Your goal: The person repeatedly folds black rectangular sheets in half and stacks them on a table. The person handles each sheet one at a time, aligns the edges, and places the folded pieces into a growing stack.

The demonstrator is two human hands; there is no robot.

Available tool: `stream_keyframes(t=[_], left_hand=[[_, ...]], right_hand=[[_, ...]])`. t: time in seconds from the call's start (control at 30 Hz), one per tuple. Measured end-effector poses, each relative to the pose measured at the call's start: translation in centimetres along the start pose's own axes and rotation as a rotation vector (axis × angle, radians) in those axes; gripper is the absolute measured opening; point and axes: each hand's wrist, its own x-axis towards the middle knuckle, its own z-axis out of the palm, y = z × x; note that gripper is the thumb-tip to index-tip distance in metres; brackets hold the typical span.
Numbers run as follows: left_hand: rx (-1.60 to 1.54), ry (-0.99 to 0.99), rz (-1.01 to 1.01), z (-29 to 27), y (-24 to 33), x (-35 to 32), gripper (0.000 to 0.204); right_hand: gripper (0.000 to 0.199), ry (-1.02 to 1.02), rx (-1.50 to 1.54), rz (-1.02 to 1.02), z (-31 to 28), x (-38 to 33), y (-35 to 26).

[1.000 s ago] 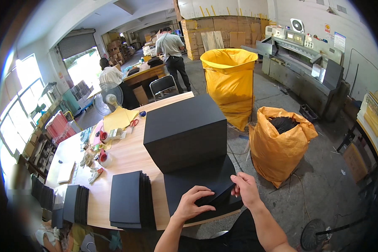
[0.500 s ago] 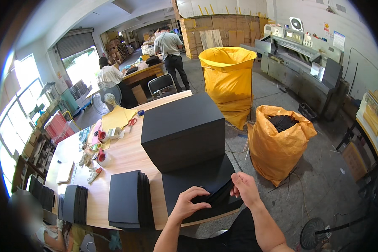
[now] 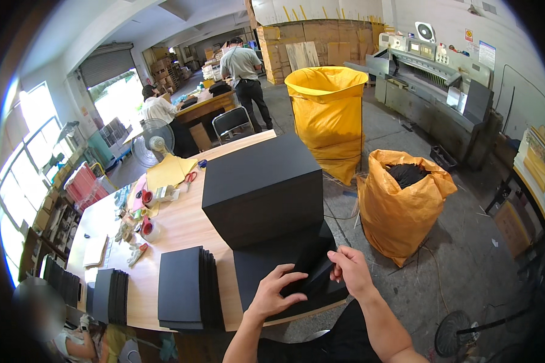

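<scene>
A black sheet lies on a low black stack at the near edge of the wooden table. My right hand pinches the sheet's right edge and lifts it so it bends. My left hand presses flat on the sheet's near left part. Just behind stands a tall black block of stacked sheets. To my left sit two more piles of black sheets, one close and one farther left.
Tape rolls, scissors and a desk fan sit on the table's far part. Two filled yellow sacks stand on the floor at right. A cutting machine lines the right wall. Two people work at the back.
My right hand has raised the sheet's right edge higher, bending it more. My left hand has slid slightly along the sheet. The stacks have not moved.
</scene>
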Motion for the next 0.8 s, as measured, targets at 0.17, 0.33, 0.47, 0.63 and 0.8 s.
stream_keyframes(t=[0.17, 0.33, 0.47, 0.63, 0.8], left_hand=[[-0.049, 0.028, -0.03, 0.4, -1.2, -0.3, 0.05], [-0.123, 0.038, -0.08, 0.4, -1.3, -0.4, 0.054], [-0.136, 0.077, -0.058, 0.4, -0.4, -0.2, 0.037], [-0.057, 0.045, -0.076, 0.6, -0.4, -0.2, 0.029], [-0.001, 0.048, -0.002, 0.4, 0.2, 0.0, 0.052]], right_hand=[[0.038, -0.043, 0.031, -0.032, -0.4, 0.0, 0.4], [0.041, -0.058, -0.019, -0.03, -0.7, -0.1, 0.0], [0.041, -0.006, -0.213, -0.104, -0.5, -0.5, -0.2], [0.04, 0.054, -0.317, -0.236, -0.4, 0.2, 1.8], [0.04, -0.036, 0.058, -0.038, -0.2, -0.1, 0.7]])
